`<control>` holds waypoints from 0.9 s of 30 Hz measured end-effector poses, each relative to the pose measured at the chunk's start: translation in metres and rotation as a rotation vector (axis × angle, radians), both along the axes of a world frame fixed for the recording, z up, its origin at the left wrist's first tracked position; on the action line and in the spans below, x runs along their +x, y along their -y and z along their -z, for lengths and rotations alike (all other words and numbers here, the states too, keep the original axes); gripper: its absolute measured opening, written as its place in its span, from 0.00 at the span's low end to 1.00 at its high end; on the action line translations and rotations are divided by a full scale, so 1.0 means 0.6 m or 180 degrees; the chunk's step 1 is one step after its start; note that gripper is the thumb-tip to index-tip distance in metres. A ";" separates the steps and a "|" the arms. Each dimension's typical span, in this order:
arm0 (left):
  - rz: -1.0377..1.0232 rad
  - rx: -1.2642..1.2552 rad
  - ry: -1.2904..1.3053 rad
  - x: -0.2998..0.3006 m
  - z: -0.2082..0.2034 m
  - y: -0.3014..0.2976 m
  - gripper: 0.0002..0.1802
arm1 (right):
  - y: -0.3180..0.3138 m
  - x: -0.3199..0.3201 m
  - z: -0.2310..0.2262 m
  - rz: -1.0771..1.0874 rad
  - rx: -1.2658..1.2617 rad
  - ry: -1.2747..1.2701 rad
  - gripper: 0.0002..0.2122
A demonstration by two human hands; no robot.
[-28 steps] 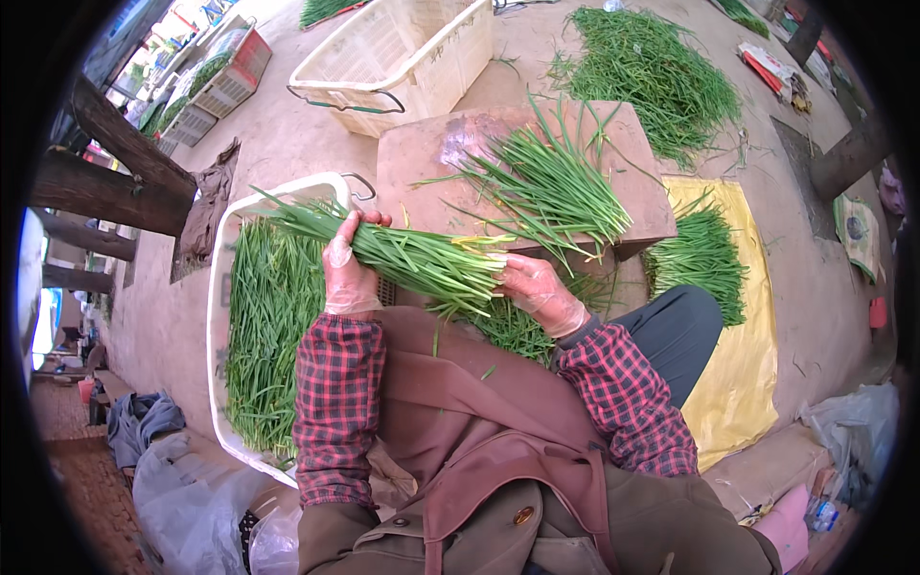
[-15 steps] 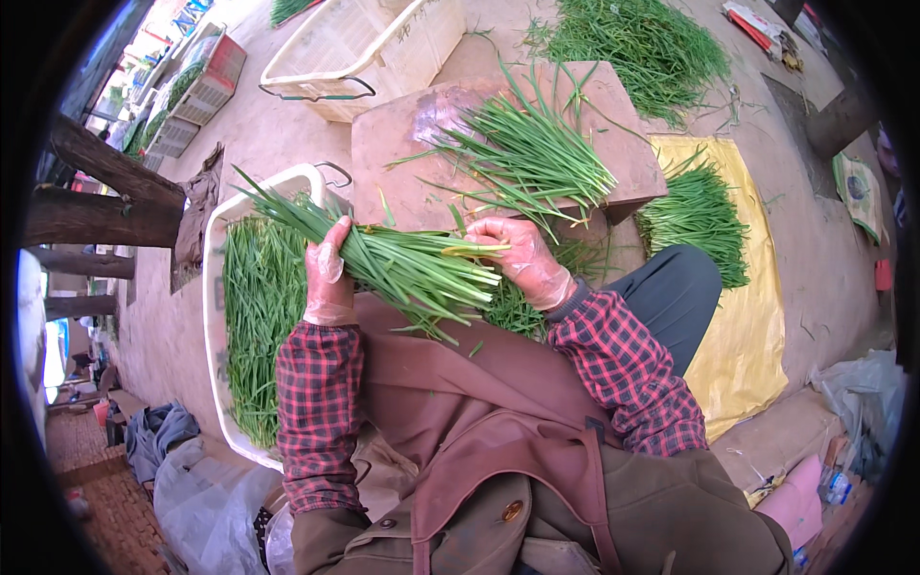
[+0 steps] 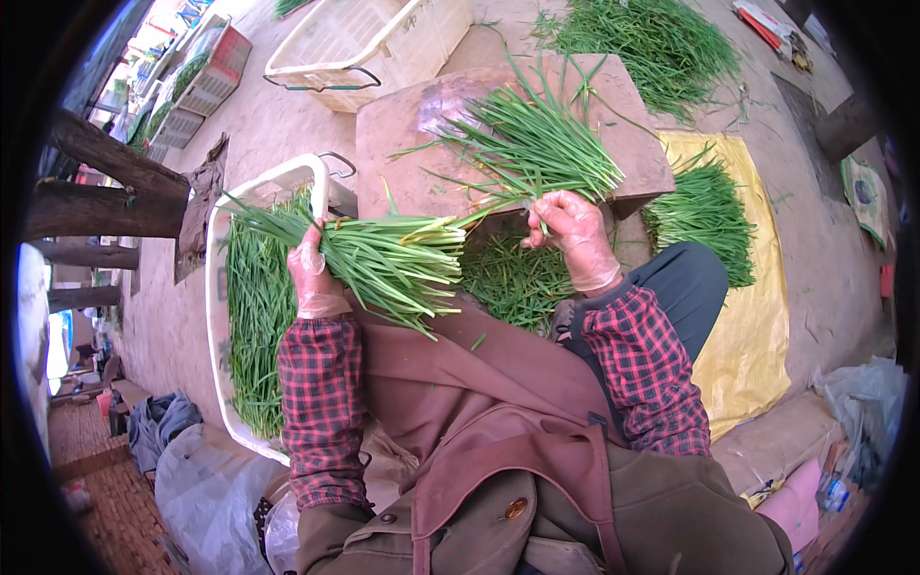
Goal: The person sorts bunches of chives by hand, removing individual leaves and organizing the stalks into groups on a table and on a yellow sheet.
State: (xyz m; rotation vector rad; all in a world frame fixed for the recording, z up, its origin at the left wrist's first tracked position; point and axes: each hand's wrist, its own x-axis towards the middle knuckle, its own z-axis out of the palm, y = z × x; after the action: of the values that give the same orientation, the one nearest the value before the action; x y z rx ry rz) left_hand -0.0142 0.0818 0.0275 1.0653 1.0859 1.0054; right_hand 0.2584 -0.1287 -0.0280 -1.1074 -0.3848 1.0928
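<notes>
My left hand [image 3: 314, 273], in a thin clear glove, is closed around a bunch of garlic chives [image 3: 407, 254]. Its pale cut ends point right; its leaf tips reach over the white crate. My right hand [image 3: 575, 238], gloved too, is pinched at the near edge of the low board, with a thin green chive stalk [image 3: 544, 228] showing at the fingers. Just beyond that hand, a loose heap of garlic chives [image 3: 551, 144] lies on the brown board [image 3: 393, 177], white ends toward the right.
A white crate [image 3: 218, 355] packed with chives stands at my left. Another pale crate [image 3: 412, 53] is beyond the board. A large chive pile [image 3: 642, 48] lies far right, and more chives [image 3: 709, 216] rest on a yellow sheet [image 3: 757, 355]. Trimmings [image 3: 517, 287] cover the ground below the board.
My right hand has moved from the bunch's cut ends away to the right, toward the board. The held bunch has shifted slightly left and lies more level.
</notes>
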 end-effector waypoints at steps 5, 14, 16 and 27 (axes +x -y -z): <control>0.0014 0.0113 -0.0009 -0.009 0.025 -0.023 0.16 | 0.017 -0.023 -0.032 0.0011 0.0430 0.3124 0.17; 0.0049 0.0181 -0.0106 0.013 0.030 -0.010 0.12 | -0.038 -0.083 -0.091 0.0112 0.0995 0.2598 0.09; -0.0018 0.0113 -0.0053 0.005 0.033 -0.019 0.11 | -0.025 -0.073 -0.081 0.0605 0.0712 0.1344 0.07; -0.0138 0.0046 -0.0130 0.002 0.050 -0.042 0.14 | 0.017 -0.072 -0.028 0.0272 0.0431 0.3736 0.22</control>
State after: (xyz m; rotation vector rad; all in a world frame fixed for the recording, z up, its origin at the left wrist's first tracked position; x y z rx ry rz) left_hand -0.0129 0.1068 -0.0027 1.0819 1.1408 1.0312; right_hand 0.2153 -0.1388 -0.0109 -1.5382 -1.2854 0.2211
